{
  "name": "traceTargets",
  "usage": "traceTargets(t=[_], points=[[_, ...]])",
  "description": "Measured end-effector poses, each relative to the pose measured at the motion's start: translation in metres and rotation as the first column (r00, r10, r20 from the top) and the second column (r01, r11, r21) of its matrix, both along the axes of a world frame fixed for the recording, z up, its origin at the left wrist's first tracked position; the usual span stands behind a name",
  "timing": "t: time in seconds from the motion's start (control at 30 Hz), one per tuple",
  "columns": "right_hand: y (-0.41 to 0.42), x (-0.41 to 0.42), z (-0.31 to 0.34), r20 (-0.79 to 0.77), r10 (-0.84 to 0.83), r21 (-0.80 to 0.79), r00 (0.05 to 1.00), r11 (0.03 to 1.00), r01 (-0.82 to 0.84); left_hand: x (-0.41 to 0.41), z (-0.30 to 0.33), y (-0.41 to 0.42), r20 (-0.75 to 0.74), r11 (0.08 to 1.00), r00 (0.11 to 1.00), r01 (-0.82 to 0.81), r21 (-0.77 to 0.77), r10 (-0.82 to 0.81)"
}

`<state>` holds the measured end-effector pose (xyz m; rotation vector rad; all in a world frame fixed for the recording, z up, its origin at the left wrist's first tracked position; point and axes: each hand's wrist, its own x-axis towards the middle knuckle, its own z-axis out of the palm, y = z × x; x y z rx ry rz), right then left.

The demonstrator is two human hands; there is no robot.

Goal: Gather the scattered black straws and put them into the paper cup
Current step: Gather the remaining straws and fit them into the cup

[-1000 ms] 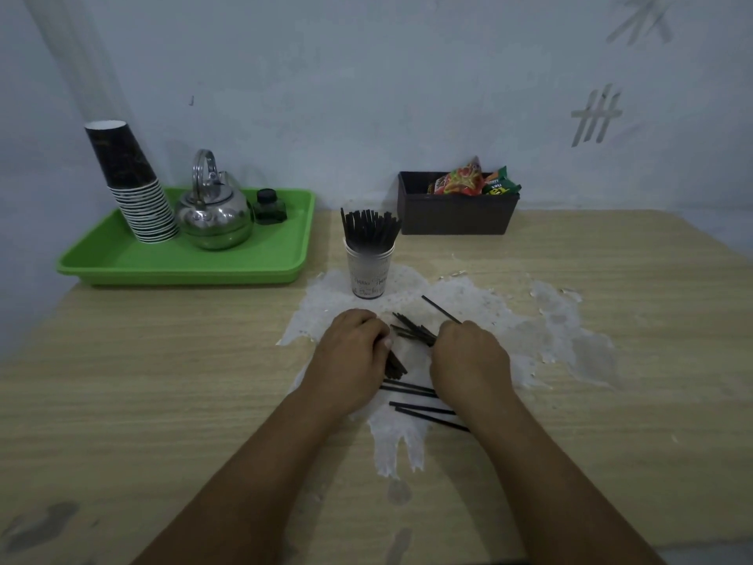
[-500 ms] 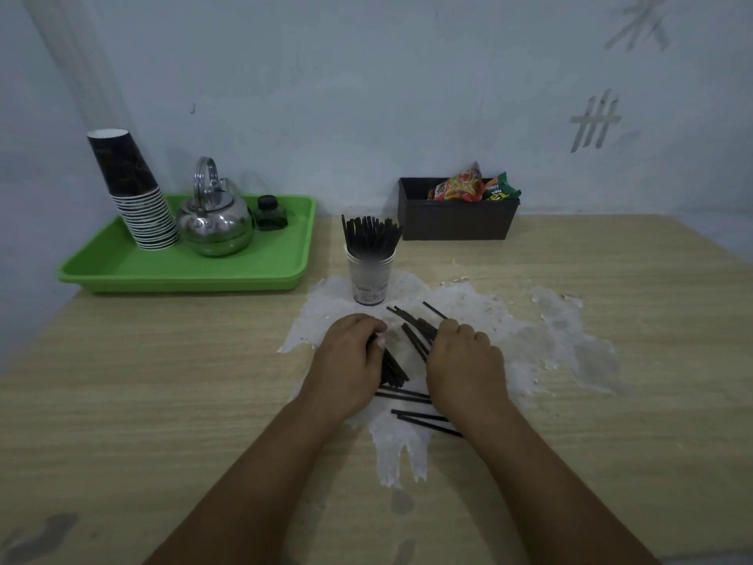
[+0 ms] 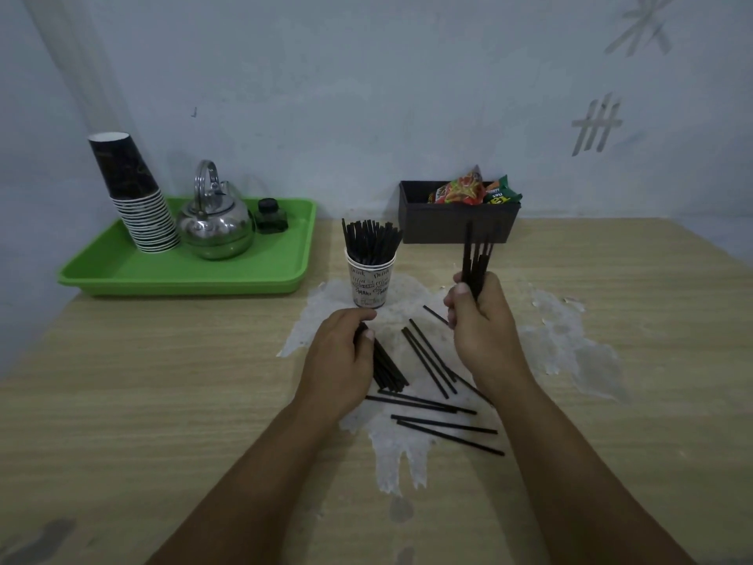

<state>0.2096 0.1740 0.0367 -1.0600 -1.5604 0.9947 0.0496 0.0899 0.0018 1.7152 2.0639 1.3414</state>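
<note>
Right hand: raised above the table, fingers curled round a bundle of black straws; the bundle is held nearly upright, its upper ends seen against the dark box.
Left hand: rested low on the table just in front of the paper cup; thumb and fingers are closed on a second bundle of straws, whose free ends lie fanned on the table surface toward the person.
Paper cup: set upright on the table, white with printed lettering, filled with black straws standing on end.
Loose straws: scattered flat on the table between and in front of the two hands; several lie diagonally, others nearly crosswise nearer the person.
Table: light wood grain, with a whitish worn patch under the cup and straws.
Green tray: located at the far left; a stack of inverted paper cups, a metal kettle and a small dark jar are carried on it.
Dark box: placed against the wall, right of the cup; snack packets are contained in it.
</note>
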Motion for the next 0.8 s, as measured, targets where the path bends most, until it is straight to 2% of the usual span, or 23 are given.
traceTargets(t=[0.1,0.17,0.33,0.47,0.6,0.7,0.8], points=[[0.001,-0.001,-0.006,-0.2,-0.018,-0.137,0.98,0.991,-0.01,0.0,-0.001,0.001,0.002,1.0,1.0,0.0,-0.001,0.0],[0.002,0.0,-0.011,-0.268,-0.034,-0.193,0.963,0.981,-0.019,-0.001,-0.002,0.001,-0.002,1.0,1.0,-0.005,0.001,0.005],[0.005,0.001,-0.017,-0.259,-0.033,-0.153,0.965,0.988,-0.007,-0.001,-0.003,0.002,0.005,1.0,1.0,-0.007,0.0,0.007],[0.004,-0.001,-0.015,-0.145,-0.054,-0.073,0.988,0.996,0.043,-0.001,-0.003,0.002,0.01,1.0,1.0,-0.002,-0.002,0.002],[0.001,-0.005,-0.014,-0.065,-0.076,-0.118,0.995,0.991,0.068,-0.003,-0.003,0.002,0.044,1.0,0.999,-0.02,-0.008,0.02],[0.002,-0.006,-0.016,-0.079,-0.056,-0.125,0.995,0.991,0.045,-0.005,0.001,0.005,0.091,0.999,0.996,-0.022,0.024,0.019],[0.005,-0.005,-0.016,-0.162,-0.015,-0.107,0.987,0.994,-0.003,-0.01,0.006,0.009,0.164,0.998,0.986,-0.039,0.049,0.03]])
